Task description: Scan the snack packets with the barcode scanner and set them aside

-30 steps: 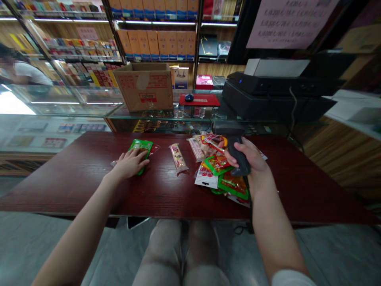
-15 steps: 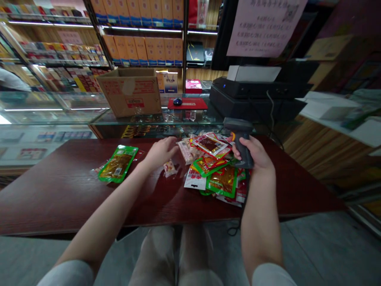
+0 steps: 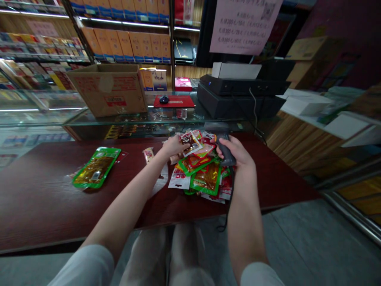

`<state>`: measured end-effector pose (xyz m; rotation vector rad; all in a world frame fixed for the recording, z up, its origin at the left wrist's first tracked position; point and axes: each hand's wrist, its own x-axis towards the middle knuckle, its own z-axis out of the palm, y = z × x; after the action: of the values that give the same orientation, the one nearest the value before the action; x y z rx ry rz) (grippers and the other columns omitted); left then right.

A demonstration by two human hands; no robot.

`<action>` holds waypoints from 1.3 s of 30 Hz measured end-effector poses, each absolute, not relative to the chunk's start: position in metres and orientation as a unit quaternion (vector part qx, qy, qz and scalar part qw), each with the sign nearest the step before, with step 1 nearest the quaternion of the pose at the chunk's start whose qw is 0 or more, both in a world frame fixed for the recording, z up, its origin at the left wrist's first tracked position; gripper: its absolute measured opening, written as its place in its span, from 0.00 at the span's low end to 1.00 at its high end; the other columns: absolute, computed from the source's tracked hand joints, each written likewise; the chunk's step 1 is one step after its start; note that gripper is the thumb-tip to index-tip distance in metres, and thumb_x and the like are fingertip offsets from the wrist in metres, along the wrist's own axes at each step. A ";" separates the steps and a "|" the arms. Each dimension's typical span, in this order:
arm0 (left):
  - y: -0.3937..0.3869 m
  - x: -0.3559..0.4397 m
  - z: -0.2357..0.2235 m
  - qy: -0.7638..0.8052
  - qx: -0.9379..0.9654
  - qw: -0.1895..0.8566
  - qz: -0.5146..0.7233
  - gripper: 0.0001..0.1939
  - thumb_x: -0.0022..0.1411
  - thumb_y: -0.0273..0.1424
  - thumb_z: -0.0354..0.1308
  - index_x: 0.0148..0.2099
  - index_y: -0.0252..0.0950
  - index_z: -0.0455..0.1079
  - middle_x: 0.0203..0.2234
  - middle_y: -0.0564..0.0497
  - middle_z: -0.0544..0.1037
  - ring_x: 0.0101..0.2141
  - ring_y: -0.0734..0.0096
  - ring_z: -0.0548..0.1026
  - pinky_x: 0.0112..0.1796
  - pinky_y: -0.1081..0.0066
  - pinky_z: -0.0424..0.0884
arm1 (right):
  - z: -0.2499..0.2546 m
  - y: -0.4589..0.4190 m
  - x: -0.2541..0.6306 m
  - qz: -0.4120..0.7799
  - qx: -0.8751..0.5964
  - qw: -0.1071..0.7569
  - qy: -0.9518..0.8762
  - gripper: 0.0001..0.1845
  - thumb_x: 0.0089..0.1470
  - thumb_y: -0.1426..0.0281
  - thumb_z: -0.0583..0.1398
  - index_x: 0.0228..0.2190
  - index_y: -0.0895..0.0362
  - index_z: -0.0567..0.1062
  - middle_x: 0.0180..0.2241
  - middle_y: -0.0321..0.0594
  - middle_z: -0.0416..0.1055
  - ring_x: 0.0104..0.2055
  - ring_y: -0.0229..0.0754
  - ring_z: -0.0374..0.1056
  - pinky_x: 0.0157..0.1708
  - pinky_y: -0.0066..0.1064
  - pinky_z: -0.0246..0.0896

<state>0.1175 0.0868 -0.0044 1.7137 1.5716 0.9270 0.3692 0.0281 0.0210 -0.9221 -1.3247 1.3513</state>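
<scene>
My left hand (image 3: pixel 173 146) is closed on the edge of a dark brown snack packet with a white border (image 3: pixel 195 147), at the top left of a heap. My right hand (image 3: pixel 240 151) grips a dark handheld barcode scanner (image 3: pixel 227 154), its blurred head above the right side of the heap. Under both hands lie several snack packets, among them a green-edged one (image 3: pixel 208 179) and a white one (image 3: pixel 178 178). A small wrapped snack (image 3: pixel 148 154) rests left of my left hand. Farther left lies another green-edged packet (image 3: pixel 97 169), apart from the heap.
An open cardboard box (image 3: pixel 111 91) stands on the glass counter behind the brown table (image 3: pixel 38 198). A mouse (image 3: pixel 163 99) sits on a red mat (image 3: pixel 186 102). Right of it are a black cash drawer (image 3: pixel 238 101) and a monitor with a pink notice (image 3: pixel 238 28). The scanner's cable hangs over the table's front edge.
My left hand has moved right, from above the small wrapped snack onto the heap, and has taken hold of the brown packet. The small snack now lies farther left. The view has turned right.
</scene>
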 end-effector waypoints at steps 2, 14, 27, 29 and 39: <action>0.088 0.108 -0.006 0.611 0.619 0.339 0.358 0.18 0.42 0.29 0.72 0.36 0.37 0.70 0.32 0.44 0.80 0.42 0.51 0.78 0.44 0.60 0.71 | 0.020 0.029 0.367 0.564 -0.374 0.489 -0.551 0.22 0.46 0.56 0.70 0.35 0.57 0.70 0.23 0.36 0.72 0.18 0.33 0.61 0.15 0.25 0.56; 0.053 0.057 -0.018 0.533 0.396 0.512 0.545 0.11 0.44 0.18 0.59 0.32 0.34 0.70 0.24 0.53 0.75 0.28 0.69 0.75 0.33 0.70 0.73 | 0.025 0.024 0.360 0.557 -0.390 0.483 -0.552 0.25 0.44 0.56 0.70 0.35 0.54 0.66 0.18 0.29 0.68 0.17 0.34 0.61 0.15 0.25 0.57; 0.011 -0.020 -0.007 0.290 0.202 0.691 0.631 0.21 0.67 0.45 0.53 0.44 0.31 0.75 0.32 0.45 0.81 0.31 0.65 0.79 0.39 0.62 0.77 | 0.017 -0.016 0.269 0.653 -0.301 0.360 -0.595 0.21 0.55 0.58 0.63 0.44 0.58 0.68 0.18 0.30 0.67 0.16 0.32 0.59 0.15 0.23 0.52; 0.015 -0.023 -0.011 0.278 0.195 0.682 0.648 0.16 0.67 0.39 0.54 0.45 0.33 0.74 0.35 0.46 0.82 0.35 0.64 0.81 0.44 0.60 0.76 | 0.004 -0.019 0.257 0.678 -0.286 0.352 -0.579 0.23 0.55 0.59 0.63 0.48 0.58 0.68 0.20 0.31 0.69 0.16 0.32 0.59 0.14 0.23 0.52; 0.022 -0.029 -0.022 0.336 0.254 0.612 0.669 0.20 0.58 0.26 0.61 0.53 0.34 0.71 0.38 0.46 0.82 0.40 0.62 0.81 0.43 0.63 0.77 | -0.016 -0.018 0.256 0.709 -0.256 0.377 -0.538 0.25 0.52 0.59 0.65 0.47 0.59 0.69 0.27 0.37 0.73 0.17 0.32 0.59 0.13 0.23 0.53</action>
<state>-0.0288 0.0219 -0.0223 0.5853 0.7756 1.5442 0.2565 -0.0181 -0.0163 -0.6545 -1.3765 1.8123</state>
